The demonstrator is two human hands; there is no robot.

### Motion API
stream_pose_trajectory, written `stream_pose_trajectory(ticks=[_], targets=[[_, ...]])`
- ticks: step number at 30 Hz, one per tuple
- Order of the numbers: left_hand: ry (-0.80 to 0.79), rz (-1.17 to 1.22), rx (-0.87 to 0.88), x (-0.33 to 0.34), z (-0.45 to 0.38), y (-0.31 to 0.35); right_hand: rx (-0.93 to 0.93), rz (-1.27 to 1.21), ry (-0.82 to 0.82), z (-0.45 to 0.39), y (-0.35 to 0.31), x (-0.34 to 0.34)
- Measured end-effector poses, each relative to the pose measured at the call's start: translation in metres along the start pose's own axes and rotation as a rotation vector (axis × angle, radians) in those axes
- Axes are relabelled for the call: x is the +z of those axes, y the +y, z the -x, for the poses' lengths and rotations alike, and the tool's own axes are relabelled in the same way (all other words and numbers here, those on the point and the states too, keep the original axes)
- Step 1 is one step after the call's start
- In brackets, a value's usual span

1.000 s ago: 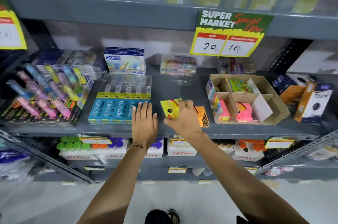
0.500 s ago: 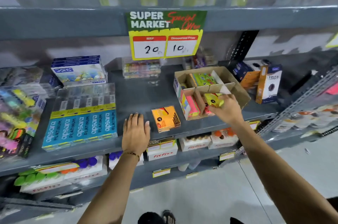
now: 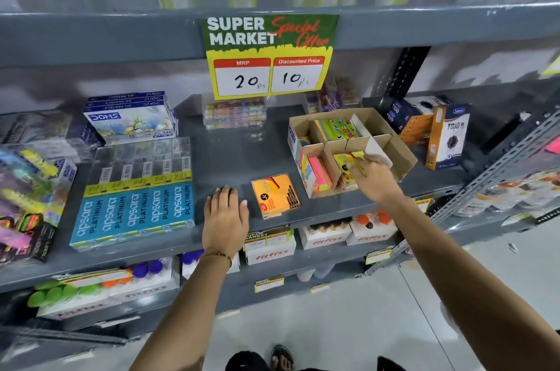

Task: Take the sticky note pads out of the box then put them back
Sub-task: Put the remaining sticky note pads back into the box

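A brown cardboard box [image 3: 404, 152] with dividers stands on the grey shelf [image 3: 230, 158], right of centre. My right hand [image 3: 375, 179] is over its front middle compartment, fingers shut on a yellow sticky note pad [image 3: 345, 162] that is partly down inside. A pink pad [image 3: 320, 172] stands in the front left compartment and a green pad [image 3: 338, 128] lies in the back one. An orange pad [image 3: 274, 195] lies loose on the shelf, left of the box. My left hand [image 3: 224, 219] rests flat on the shelf, fingers apart, beside the orange pad.
Blue Apsara pencil packs [image 3: 133, 204] lie left of my left hand, with a Doms box [image 3: 130, 119] behind them. Highlighters [image 3: 27, 188] fill the far left. Orange and navy Trio boxes [image 3: 445, 137] stand right of the cardboard box. A price sign [image 3: 268, 55] hangs above.
My right hand carried the yellow pad from the middle of the shelf rightward to the box and lowered it into the front middle compartment. My left hand stayed flat on the shelf.
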State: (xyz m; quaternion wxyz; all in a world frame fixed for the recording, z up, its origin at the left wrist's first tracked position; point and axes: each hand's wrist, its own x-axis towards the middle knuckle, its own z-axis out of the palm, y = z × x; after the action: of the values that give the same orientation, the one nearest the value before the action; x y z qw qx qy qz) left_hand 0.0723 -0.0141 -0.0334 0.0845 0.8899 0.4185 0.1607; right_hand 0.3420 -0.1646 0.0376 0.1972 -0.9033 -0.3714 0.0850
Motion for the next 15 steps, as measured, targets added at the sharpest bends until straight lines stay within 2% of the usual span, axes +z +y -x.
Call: stream_pose_trajectory(ticks=[3, 6, 8, 15], targets=[[-0.002, 0.006, -0.002, 0.0001, -0.0007, -0.0004, -0.137, 0.166, -0.011, 0.0031, 0.0046, -0.0104], [-0.008, 0.002, -0.003, 0.0009, -0.0012, -0.0012, -0.149, 0.296, -0.127, 0.0026, 0.0063, -0.0112], [-0.017, 0.003, -0.003, 0.0028, -0.0017, -0.0019, -0.167, 0.374, -0.131, -0.0001, 0.0054, -0.0090], [-0.049, 0.012, -0.011, 0.0042, -0.0038, -0.0038, -0.168, 0.383, -0.133, 0.0005, 0.0040, -0.0054]])
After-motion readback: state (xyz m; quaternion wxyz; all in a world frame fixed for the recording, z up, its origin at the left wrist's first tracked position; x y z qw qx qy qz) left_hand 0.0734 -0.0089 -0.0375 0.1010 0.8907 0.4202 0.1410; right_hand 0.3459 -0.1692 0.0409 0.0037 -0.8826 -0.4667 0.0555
